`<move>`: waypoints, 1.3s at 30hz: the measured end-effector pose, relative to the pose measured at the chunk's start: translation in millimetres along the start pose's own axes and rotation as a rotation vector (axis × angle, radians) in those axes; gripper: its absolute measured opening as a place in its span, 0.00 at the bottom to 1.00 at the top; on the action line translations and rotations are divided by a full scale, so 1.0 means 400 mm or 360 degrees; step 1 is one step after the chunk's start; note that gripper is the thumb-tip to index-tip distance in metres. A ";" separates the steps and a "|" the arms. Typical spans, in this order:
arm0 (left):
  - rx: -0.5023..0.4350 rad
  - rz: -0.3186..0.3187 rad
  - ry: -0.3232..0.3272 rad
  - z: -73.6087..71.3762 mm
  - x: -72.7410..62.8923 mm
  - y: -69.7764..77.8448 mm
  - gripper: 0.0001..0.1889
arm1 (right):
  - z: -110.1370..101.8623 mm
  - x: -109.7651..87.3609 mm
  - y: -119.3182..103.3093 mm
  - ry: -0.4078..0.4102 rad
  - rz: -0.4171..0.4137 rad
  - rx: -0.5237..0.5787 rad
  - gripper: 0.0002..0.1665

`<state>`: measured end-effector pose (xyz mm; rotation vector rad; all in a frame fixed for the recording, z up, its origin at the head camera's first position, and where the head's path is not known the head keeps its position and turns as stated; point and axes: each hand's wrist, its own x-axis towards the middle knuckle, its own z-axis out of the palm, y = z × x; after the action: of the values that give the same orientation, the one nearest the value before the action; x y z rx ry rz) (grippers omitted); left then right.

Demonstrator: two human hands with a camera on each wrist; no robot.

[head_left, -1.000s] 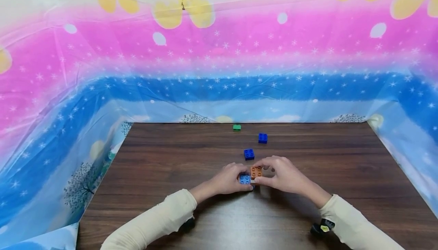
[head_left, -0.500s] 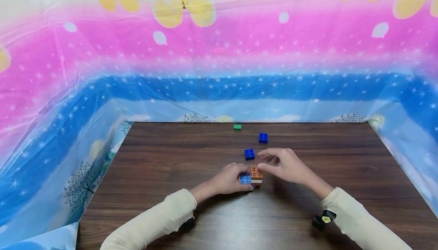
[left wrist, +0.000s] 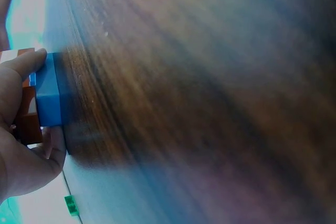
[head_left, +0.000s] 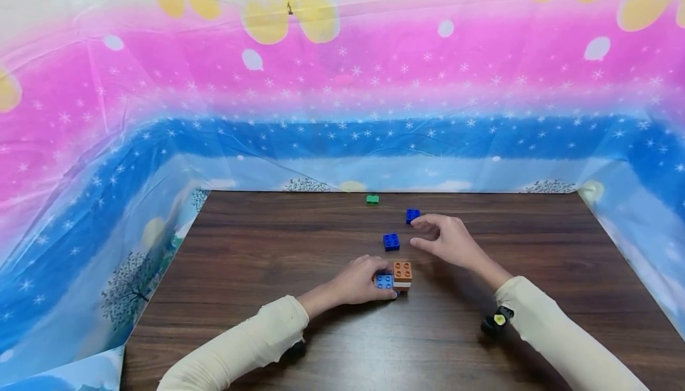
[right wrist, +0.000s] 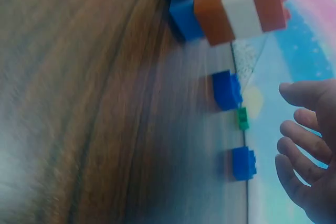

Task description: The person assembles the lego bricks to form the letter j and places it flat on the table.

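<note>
The left hand [head_left: 357,281] has its grip clamped around the block stack [head_left: 402,278], which stands on the counter [head_left: 257,230]: an orange block tops a white one and another orange one, with a light blue block [head_left: 384,281] beside them. The right hand's [head_left: 455,245] grip is apart, thumb and fingers holding nothing, near the far blue block [head_left: 411,214]; the near blue block [head_left: 391,242] sits between that and the stack. A green block [head_left: 372,199] lies by the back edge.

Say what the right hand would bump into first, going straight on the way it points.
Probably the farther dark blue brick: in the head view, the right hand overlaps its near edge with the fingertips, though depth is unclear.
</note>
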<state>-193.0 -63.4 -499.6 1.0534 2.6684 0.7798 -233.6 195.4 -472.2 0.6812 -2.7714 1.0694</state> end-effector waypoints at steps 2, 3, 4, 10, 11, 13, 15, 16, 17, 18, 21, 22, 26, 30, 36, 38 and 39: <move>-0.0002 -0.0004 -0.0004 0.000 -0.001 -0.001 0.22 | 0.005 0.011 0.013 0.0025 0.0021 -0.0028 0.25; -0.0005 -0.0006 -0.0005 0.000 -0.001 -0.002 0.22 | 0.007 0.016 0.019 0.0036 0.0028 -0.0039 0.25; -0.0004 -0.0008 -0.0005 0.000 -0.002 -0.002 0.22 | 0.010 0.022 0.027 0.0050 0.0034 -0.0055 0.26; -0.0018 -0.0036 -0.0021 -0.001 -0.003 0.000 0.23 | 0.021 0.052 0.063 0.0094 0.0141 -0.0068 0.27; -0.0024 -0.0041 -0.0022 -0.001 -0.004 0.001 0.23 | 0.024 0.057 0.069 0.0095 0.0161 -0.0062 0.27; -0.0031 -0.0043 -0.0022 -0.001 -0.006 0.001 0.23 | 0.031 0.068 0.081 0.0095 0.0190 -0.0052 0.28; -0.0032 -0.0040 -0.0018 -0.001 -0.007 0.000 0.22 | 0.037 0.078 0.091 0.0090 0.0216 -0.0042 0.28; -0.0031 -0.0038 -0.0015 0.000 -0.007 0.000 0.22 | 0.040 0.083 0.095 0.0087 0.0227 -0.0038 0.29; -0.0029 -0.0037 -0.0013 0.000 -0.007 0.000 0.22 | 0.043 0.087 0.100 0.0080 0.0239 -0.0034 0.29; -0.0024 -0.0034 -0.0011 0.000 -0.007 0.000 0.22 | 0.045 0.091 0.104 0.0072 0.0251 -0.0034 0.29; -0.0007 -0.0029 -0.0009 0.000 -0.007 -0.001 0.22 | 0.053 0.100 0.111 0.0042 0.0264 -0.0056 0.30; -0.0003 -0.0027 -0.0009 0.001 -0.006 -0.001 0.22 | 0.056 0.102 0.112 0.0031 0.0258 -0.0068 0.31; 0.0005 -0.0015 -0.0009 0.001 -0.005 -0.002 0.23 | 0.064 0.105 0.116 0.0010 0.0210 -0.0127 0.31; -0.0007 -0.0006 -0.0002 0.002 -0.004 -0.001 0.23 | 0.069 0.106 0.118 0.0029 0.0187 -0.0148 0.28; -0.0030 -0.0009 0.0007 0.000 -0.005 -0.001 0.22 | 0.071 0.112 0.118 0.0043 0.0217 -0.0128 0.24; -0.0035 -0.0010 0.0005 0.000 -0.006 -0.001 0.23 | 0.073 0.114 0.119 0.0036 0.0230 -0.0118 0.23; -0.0034 -0.0010 0.0003 -0.001 -0.006 0.000 0.23 | 0.074 0.115 0.119 0.0032 0.0240 -0.0109 0.22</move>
<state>-191.4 -65.3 -499.5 1.0391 2.6576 0.8072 -293.6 190.2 -512.6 0.4568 -2.8654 0.9943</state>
